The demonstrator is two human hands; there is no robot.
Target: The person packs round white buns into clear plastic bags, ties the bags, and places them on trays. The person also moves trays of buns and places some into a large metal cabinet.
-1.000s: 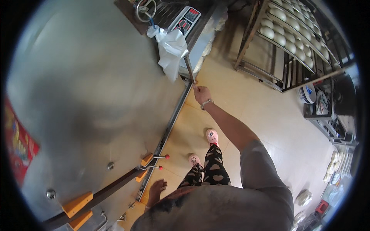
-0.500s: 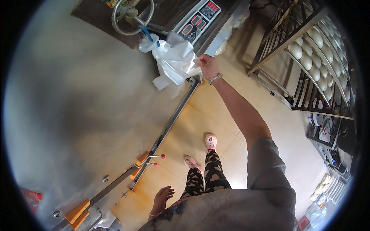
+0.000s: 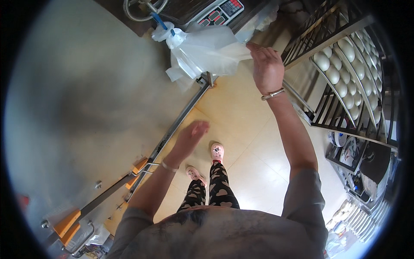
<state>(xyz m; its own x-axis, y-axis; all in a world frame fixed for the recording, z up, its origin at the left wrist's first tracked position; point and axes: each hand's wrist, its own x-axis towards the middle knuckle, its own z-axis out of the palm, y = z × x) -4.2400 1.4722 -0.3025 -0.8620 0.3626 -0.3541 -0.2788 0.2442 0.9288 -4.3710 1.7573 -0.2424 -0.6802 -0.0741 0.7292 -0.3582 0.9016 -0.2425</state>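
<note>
the thing in hand is a thin clear plastic bag [image 3: 207,54], hanging off the far edge of the steel table [image 3: 86,108] just below the digital scale [image 3: 217,11], its bunched neck caught up near a blue-tipped fitting at the table's corner. it looks very light and limp, crinkled and slack, the sort of film that slips between fingers and tears if tugged hard, so the best hold is probably a pinch on a free edge or corner rather than a grab at the middle. the right hand [image 3: 267,69] does just that: thumb and fingers are closed narrow on the bag's right-hand edge, drawing the film out sideways toward the rack of pale dough rounds [image 3: 349,64]. the left hand [image 3: 192,134] hangs lower, over the yellow floor [image 3: 241,125] beside the table's rail, fingers loosely together and slightly curled, empty and touching nothing, well apart from the bag.
</note>
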